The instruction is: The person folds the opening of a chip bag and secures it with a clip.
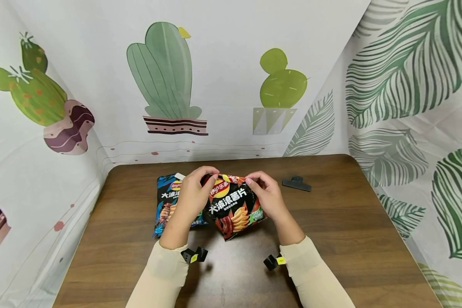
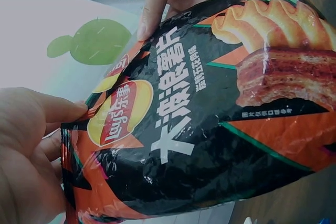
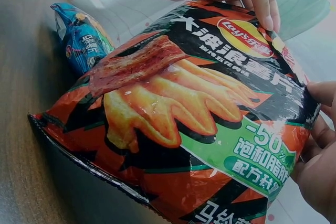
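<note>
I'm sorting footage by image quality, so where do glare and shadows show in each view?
Head view: pale sheen on the tabletop at bottom centre, dark shadows beside it; left wrist view: rather dim, small glints on the black-and-orange chip bag; right wrist view: also dim, glints on the bag's creases, darkness below its lower edge.

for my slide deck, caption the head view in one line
Left hand and right hand pinch a red-and-black chip bag by its top, a blue bag and black clip nearby.
</note>
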The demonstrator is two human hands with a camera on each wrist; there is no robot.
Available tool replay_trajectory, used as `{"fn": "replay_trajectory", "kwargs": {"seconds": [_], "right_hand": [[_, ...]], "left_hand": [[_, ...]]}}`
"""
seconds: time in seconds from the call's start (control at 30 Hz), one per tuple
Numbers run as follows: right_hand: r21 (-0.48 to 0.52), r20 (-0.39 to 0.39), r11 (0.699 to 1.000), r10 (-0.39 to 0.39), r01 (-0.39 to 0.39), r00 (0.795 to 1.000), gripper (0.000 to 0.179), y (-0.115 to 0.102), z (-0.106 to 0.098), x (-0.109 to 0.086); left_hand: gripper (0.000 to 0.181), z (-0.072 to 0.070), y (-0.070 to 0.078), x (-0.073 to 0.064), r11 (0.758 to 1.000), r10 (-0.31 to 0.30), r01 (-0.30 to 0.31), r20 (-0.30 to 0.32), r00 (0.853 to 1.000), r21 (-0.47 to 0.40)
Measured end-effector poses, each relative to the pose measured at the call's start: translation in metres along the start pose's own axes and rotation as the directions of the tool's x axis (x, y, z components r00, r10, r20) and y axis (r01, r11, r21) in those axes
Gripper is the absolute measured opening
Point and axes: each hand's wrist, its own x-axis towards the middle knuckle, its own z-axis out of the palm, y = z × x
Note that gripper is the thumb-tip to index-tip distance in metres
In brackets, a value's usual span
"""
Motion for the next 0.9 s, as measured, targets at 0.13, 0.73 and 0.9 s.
{"fn": "replay_trajectory", "kwargs": {"seconds": [0.13,0.73,0.9], "right_hand": [[0.010,0.000,1.000,0.004,-0.004,1.000,0.019,0.0002,0.0001,0.0001],[0.013,0.022,0.998,0.062,-0.062,0.998,0.026,-0.0009,-0.0027,-0.0003],[-0.016,0.035,0.998,0.065,-0.065,0.997,0.028,0.0008,-0.0055,-0.0009]], "left_hand": [[0.014,0.0001,-0.0001,-0.0002,1.000,0.002,-0.002,0.005,1.000,-0.015],[0.015,0.0025,-0.0019,0.0008,1.000,0.009,-0.009,-0.001,1.000,-0.025],[0.015,0.0022,-0.0009,-0.0011,0.999,0.000,-0.001,-0.009,1.000,-0.032]]}}
